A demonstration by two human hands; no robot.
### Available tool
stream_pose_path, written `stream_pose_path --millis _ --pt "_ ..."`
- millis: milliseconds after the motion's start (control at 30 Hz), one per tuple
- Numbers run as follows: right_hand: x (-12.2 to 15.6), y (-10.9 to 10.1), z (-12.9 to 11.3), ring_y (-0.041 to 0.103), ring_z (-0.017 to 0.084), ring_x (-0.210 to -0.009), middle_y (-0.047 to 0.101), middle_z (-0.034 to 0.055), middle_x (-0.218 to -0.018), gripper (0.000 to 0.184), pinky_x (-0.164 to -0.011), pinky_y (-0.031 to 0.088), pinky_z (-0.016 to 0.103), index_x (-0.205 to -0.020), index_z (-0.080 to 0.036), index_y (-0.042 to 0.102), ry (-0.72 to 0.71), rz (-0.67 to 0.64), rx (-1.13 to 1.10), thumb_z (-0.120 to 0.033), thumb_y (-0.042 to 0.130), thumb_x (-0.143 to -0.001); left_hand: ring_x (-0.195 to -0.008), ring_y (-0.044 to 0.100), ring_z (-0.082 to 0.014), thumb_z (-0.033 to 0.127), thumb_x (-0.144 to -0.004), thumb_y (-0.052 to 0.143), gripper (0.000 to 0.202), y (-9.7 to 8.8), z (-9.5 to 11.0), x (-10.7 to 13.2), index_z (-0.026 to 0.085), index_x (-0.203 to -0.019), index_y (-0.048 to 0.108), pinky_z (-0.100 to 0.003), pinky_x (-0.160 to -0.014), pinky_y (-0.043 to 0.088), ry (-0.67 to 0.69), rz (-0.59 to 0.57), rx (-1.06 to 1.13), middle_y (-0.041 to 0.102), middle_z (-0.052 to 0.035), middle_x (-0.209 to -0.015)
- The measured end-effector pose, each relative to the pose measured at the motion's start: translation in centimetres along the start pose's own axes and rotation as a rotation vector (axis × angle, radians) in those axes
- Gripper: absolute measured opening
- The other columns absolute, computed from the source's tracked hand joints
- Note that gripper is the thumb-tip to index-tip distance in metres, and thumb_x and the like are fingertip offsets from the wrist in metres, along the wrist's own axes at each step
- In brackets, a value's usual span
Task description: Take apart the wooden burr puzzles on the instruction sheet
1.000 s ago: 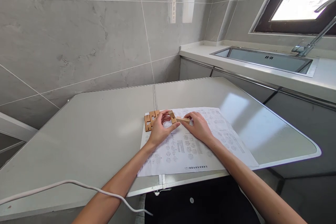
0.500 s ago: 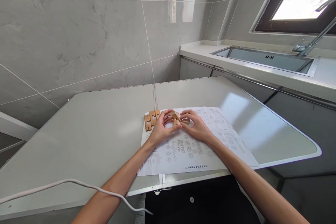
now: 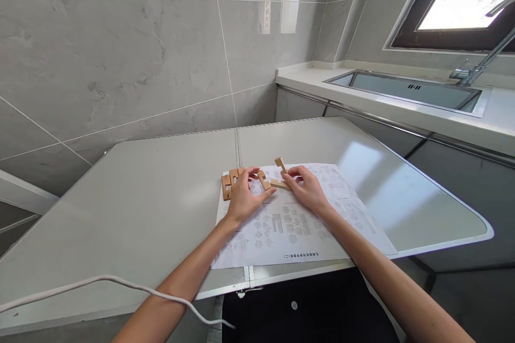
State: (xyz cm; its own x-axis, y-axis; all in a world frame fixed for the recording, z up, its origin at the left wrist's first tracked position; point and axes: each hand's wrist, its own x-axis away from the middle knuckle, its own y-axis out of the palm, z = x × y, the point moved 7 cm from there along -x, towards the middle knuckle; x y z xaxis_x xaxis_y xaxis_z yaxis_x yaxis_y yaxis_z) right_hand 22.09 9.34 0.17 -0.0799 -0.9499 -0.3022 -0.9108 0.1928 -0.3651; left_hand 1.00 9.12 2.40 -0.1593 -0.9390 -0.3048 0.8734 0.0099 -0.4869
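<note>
Between the thumb and fingers of my left hand [image 3: 246, 197] is a notched wooden puzzle piece [image 3: 264, 180]. My right hand [image 3: 304, 191] pinches another notched wooden piece [image 3: 280, 164], which sticks up at a tilt above the fingers. Below it, a third light wooden piece [image 3: 279, 184] spans the space between the hands; whether the right fingers touch it I cannot tell. Several flat notched pieces [image 3: 226, 187] lie left of my left hand, partly covered by it. A printed sheet [image 3: 298, 241] with small diagrams is spread under both hands.
The pale folding table [image 3: 161, 193] has a seam down its middle. A white cable [image 3: 108, 277] crosses over my left forearm. Behind on the right is a counter with a sink [image 3: 402, 88] and faucet [image 3: 469, 75]. A grey tiled wall [image 3: 120, 53] borders the table's far side.
The pieces that were together between my hands are now apart. My right hand has drawn slightly right with one piece raised, while the left keeps its piece.
</note>
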Motion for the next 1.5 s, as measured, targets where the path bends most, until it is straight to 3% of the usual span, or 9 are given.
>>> stream_pose_path --millis 167,300,500,767,1067,1267,1500 --pt "0.1 0.2 0.8 0.070 0.024 -0.084 0.074 0.0106 -0.103 0.045 -0.073 0.056 0.039 -0.091 -0.023 0.064 0.115 0.006 -0.032 -0.067 0.064 -0.090 -0.119 0.059 -0.0323 0.047 -0.073 0.089 0.068 0.5 0.7 0.4 0.027 -0.130 0.058 -0.049 -0.102 0.048 0.098 -0.030 -0.214 0.065 -0.0078 -0.124" --pt "0.4 0.6 0.4 0.068 0.022 -0.072 0.073 0.0051 -0.083 0.037 -0.068 0.052 0.036 -0.091 -0.024 0.063 0.165 -0.068 -0.036 -0.061 0.066 -0.091 -0.120 0.057 -0.0340 0.046 -0.073 0.089 0.068 0.9 0.3 0.5 0.026 -0.130 0.058 -0.049 -0.100 0.048 0.116 -0.070 -0.288 0.066 -0.0075 -0.121" --pt "0.3 -0.5 0.4 0.063 0.023 -0.083 0.070 0.0049 -0.088 0.019 -0.077 0.047 0.038 -0.075 -0.025 0.053 0.056 0.074 0.192 -0.037 0.061 -0.088 -0.120 0.056 -0.0335 0.045 -0.075 0.088 0.065 1.5 0.2 0.6 0.026 -0.130 0.058 -0.047 -0.098 0.050 0.172 -0.124 -0.314 0.068 -0.0072 -0.116" --pt "0.6 0.9 -0.6 0.052 0.021 -0.071 0.057 -0.0004 -0.069 0.031 -0.070 0.038 0.035 -0.068 -0.026 0.030 -0.040 -0.046 0.389 -0.023 0.061 -0.074 -0.121 0.057 -0.0322 0.048 -0.080 0.085 0.058 2.0 0.8 0.7 0.025 -0.127 0.060 -0.047 -0.101 0.050 0.234 -0.193 -0.330 0.067 -0.0071 -0.118" --pt "1.4 2.2 -2.1 0.052 0.020 -0.074 0.057 -0.0008 -0.072 0.026 -0.071 0.040 0.033 -0.071 -0.024 0.038 -0.219 -0.197 0.347 -0.023 0.063 -0.078 -0.123 0.061 -0.0317 0.050 -0.084 0.081 0.059 2.5 0.9 1.0 0.025 -0.131 0.057 -0.049 -0.106 0.050 0.277 -0.281 -0.286 0.067 -0.0087 -0.128" --pt "2.1 2.9 -3.2 0.055 0.020 -0.079 0.062 0.0001 -0.077 0.023 -0.077 0.044 0.034 -0.074 -0.024 0.046 -0.337 -0.294 0.281 -0.023 0.065 -0.086 -0.123 0.061 -0.0288 0.033 -0.088 0.076 0.051 2.6 1.3 1.2 0.024 -0.134 0.057 -0.046 -0.108 0.049 0.338 -0.298 -0.301 0.069 -0.0076 -0.129" --pt "2.4 2.9 -3.7 0.061 0.020 -0.086 0.068 0.0021 -0.088 0.017 -0.083 0.048 0.036 -0.081 -0.024 0.057 -0.383 -0.321 0.243 -0.027 0.064 -0.097 -0.127 0.058 -0.0302 0.033 -0.090 0.071 0.031 1.8 1.6 0.8 0.023 -0.119 0.067 -0.049 -0.112 0.045 0.434 -0.265 -0.426 0.072 -0.0066 -0.126"
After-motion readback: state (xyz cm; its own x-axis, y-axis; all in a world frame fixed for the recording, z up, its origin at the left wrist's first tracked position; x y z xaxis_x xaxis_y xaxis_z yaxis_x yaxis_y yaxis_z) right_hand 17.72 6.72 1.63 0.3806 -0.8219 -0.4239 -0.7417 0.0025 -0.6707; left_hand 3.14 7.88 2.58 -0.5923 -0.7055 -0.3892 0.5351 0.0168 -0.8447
